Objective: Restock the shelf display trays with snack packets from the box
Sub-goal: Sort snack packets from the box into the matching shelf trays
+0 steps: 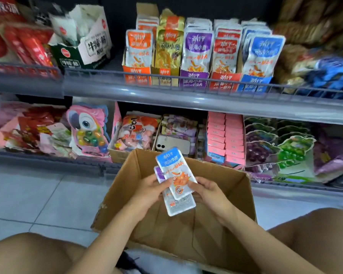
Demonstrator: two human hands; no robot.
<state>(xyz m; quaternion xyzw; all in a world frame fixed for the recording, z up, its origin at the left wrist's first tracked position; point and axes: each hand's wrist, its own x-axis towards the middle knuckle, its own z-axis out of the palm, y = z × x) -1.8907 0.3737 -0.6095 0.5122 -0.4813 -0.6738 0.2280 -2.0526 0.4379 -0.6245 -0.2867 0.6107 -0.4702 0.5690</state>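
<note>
Blue-top packet (171, 165), silver body w/ orange print, lies over a purple-top packet (157, 174). Both are tilted, held betw. the grips. Left grip (147, 187) pinches their left edge; right grip (207, 191) pinches the right edge. Box (236, 186) is open directly below the grips. Above and beyond the grips, five trays (193, 80) on the shelf (127, 91) hold upright packets: orange, gold, purple, red, blue.

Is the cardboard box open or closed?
Open. The cardboard box has raised flaps, and its bare inside shows below the held snack packets.
</note>
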